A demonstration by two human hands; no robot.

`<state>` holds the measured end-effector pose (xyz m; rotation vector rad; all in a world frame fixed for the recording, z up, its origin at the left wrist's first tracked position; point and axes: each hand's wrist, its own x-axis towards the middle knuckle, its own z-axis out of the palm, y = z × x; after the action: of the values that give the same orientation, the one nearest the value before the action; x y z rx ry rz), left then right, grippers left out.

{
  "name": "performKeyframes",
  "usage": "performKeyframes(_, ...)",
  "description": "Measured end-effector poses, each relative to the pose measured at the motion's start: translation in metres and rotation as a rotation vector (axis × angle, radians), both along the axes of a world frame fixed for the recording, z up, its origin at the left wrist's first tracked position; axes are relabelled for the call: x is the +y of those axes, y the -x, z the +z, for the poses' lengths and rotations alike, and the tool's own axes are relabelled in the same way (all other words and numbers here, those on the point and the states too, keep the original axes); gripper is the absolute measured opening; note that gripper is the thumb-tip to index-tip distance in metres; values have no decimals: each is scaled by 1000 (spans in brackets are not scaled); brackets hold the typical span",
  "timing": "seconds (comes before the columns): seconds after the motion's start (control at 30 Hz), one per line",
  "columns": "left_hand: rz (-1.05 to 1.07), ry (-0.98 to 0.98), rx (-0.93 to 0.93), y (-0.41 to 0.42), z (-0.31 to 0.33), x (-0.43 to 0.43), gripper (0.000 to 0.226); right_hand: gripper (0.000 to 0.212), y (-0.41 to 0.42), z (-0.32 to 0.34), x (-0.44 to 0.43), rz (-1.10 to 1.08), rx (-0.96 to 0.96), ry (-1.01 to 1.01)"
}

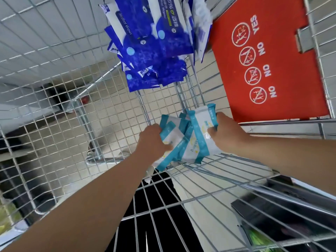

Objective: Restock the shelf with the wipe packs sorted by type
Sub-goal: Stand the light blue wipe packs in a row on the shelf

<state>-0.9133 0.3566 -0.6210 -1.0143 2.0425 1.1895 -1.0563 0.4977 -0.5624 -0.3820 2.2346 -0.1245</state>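
I look down into a wire shopping cart (54, 99). Several teal-and-white wipe packs (192, 140) are bunched together near the cart's near end, squeezed between both hands. My left hand (152, 140) presses on the left side of the bunch. My right hand (227, 135) clamps the right side, thumb over one pack. A heap of dark blue wipe packs (145, 42) lies at the cart's far end, apart from my hands.
The red child-seat flap (272, 51) with YES/NO pictograms stands at the right. Wire cart walls rise on the left and near sides. Tiled floor shows through the mesh. Dark shelving (283, 211) with goods sits at the lower right.
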Motion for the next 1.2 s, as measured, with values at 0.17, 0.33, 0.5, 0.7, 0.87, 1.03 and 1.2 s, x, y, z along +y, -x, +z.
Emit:
performKeyframes(0.17, 40, 238, -52, -4, 6, 1, 43, 18, -9, -7, 10, -221, -82, 4)
performKeyframes(0.33, 336, -61, 38, -9, 1, -7, 49, 14, -19, -9, 7, -349, -177, 36)
performKeyframes(0.5, 447, -330, -18, -24, -3, -28, 15, 20, -31, -30, -2, -578, -300, 2)
performKeyframes(0.7, 585, -525, 7, -46, 2, -58, 10, 16, -39, -39, -17, -554, -164, -25)
performKeyframes(0.87, 656, -563, 10, -53, 23, -77, 10, 8, -45, -26, -41, -392, -48, 52)
performKeyframes(1.03, 650, -484, 86, -65, 69, -96, 17, 8, -54, 18, -73, -257, 0, 223)
performKeyframes(1.2, 637, -345, 245, -87, 145, -107, 19, 8, -58, 96, -101, -38, 92, 434)
